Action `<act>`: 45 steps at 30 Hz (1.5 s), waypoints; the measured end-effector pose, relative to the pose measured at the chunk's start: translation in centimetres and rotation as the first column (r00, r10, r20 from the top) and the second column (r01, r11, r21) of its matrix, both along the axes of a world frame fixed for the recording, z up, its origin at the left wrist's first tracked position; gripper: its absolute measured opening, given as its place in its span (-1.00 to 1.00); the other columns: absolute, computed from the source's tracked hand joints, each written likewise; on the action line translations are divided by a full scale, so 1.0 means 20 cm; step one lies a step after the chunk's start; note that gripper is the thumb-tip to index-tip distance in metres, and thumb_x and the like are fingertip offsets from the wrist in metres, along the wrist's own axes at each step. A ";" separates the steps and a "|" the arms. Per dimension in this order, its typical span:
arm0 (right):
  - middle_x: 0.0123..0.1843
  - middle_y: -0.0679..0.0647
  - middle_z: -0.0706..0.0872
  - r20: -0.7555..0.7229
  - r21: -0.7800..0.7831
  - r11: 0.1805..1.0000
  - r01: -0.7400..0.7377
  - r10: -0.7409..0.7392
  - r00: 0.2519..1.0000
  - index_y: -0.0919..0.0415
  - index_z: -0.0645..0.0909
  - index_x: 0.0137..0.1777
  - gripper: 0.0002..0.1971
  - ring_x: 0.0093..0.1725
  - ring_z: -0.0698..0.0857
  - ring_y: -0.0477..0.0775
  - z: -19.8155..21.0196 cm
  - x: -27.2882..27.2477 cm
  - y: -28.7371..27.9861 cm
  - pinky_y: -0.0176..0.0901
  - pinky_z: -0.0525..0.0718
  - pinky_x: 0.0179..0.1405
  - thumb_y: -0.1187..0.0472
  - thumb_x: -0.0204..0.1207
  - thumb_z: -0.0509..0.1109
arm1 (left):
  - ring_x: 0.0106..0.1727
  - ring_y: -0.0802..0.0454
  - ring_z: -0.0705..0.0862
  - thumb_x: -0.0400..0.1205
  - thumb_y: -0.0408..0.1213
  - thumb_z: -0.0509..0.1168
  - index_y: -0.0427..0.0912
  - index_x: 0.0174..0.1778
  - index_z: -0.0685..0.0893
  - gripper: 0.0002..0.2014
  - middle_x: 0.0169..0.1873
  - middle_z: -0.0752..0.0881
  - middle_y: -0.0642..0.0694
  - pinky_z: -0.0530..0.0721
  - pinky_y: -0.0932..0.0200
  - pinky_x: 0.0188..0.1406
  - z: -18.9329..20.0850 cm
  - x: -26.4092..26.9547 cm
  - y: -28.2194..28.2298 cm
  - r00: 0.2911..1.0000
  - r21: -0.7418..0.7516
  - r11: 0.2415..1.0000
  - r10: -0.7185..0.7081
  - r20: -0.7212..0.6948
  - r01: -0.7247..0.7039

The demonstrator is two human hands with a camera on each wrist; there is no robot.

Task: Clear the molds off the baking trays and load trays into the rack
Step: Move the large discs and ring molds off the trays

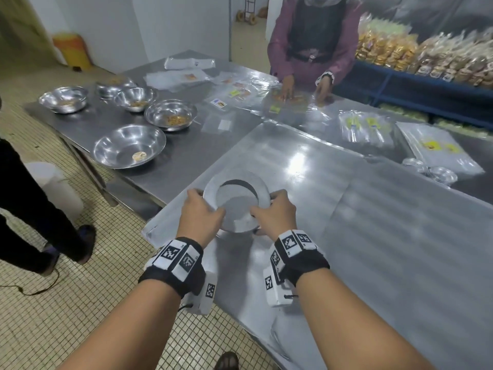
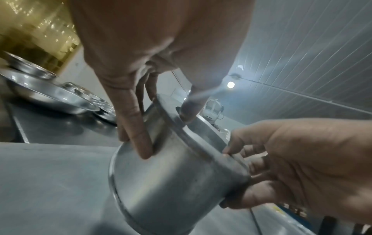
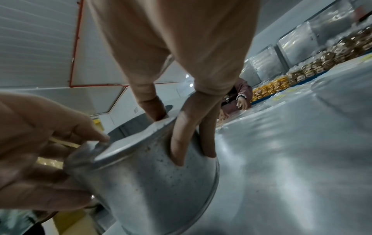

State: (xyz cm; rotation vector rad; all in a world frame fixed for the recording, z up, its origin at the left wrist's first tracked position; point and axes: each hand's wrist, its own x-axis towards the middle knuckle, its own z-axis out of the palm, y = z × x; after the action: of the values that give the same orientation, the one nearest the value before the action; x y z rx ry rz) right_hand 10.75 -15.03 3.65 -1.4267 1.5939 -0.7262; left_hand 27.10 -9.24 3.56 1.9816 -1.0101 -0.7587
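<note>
A round deep metal mold [image 1: 237, 209] with a wide flat rim is held tilted over the near left corner of a large flat baking tray [image 1: 306, 156] on the steel table. My left hand [image 1: 202, 212] grips its left side, thumb on the rim and fingers down the wall. My right hand [image 1: 274, 212] grips the right side the same way. The left wrist view shows the mold [image 2: 171, 182] between my left hand [image 2: 165, 132] and my right hand [image 2: 292, 167]. The right wrist view shows the mold [image 3: 157, 182], my right hand [image 3: 171, 136] and my left hand [image 3: 40, 151].
Several steel bowls [image 1: 129, 146] stand on the table to the left. A stack of small molds [image 1: 440, 174] and piles of plastic bags [image 1: 437, 148] lie at the right. One person [image 1: 312, 44] works at the far side; another person's legs [image 1: 40, 222] are at my left.
</note>
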 end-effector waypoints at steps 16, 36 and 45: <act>0.12 -0.03 0.51 -0.043 -0.304 0.921 0.244 -0.269 0.962 0.00 0.30 0.11 -0.48 -0.02 0.60 0.00 0.14 -0.93 0.23 -0.03 0.66 -0.10 0.23 0.28 0.53 | -0.05 -0.17 0.78 0.63 0.31 0.25 0.02 0.09 0.76 -0.55 -0.04 0.79 -0.11 0.84 -0.16 -0.11 0.24 -0.81 -0.16 0.666 0.097 0.937 -0.163 -0.728 0.336; 0.05 -0.09 0.84 0.531 -0.046 0.813 0.580 -0.472 0.704 0.03 0.73 0.06 -0.89 0.13 0.77 -0.11 0.18 -1.91 0.58 -0.20 0.67 0.20 0.08 0.61 0.42 | -0.02 0.15 0.72 0.65 0.20 0.27 -0.11 0.44 0.52 -0.44 0.07 0.74 0.02 0.59 0.13 -0.19 0.14 -1.84 -0.16 0.448 -0.220 0.744 -0.581 -0.679 0.631; 0.15 -0.02 0.78 0.466 0.043 0.709 0.704 -0.638 0.613 -0.16 0.62 0.01 -0.36 0.22 0.74 0.05 -0.05 -2.16 0.55 0.21 0.61 0.39 -0.52 0.03 0.56 | 0.16 0.06 0.69 0.72 -0.47 0.19 -0.14 0.56 0.43 -0.53 0.33 0.67 -0.16 0.65 0.34 -0.05 0.03 -2.08 -0.15 0.440 -0.240 0.693 -0.646 -0.624 0.679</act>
State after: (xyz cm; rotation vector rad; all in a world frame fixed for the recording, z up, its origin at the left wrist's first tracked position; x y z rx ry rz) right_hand -32.43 -4.13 2.73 -0.6030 1.7008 -1.5274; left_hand -14.48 -12.32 4.16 1.0635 -1.2944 -1.8016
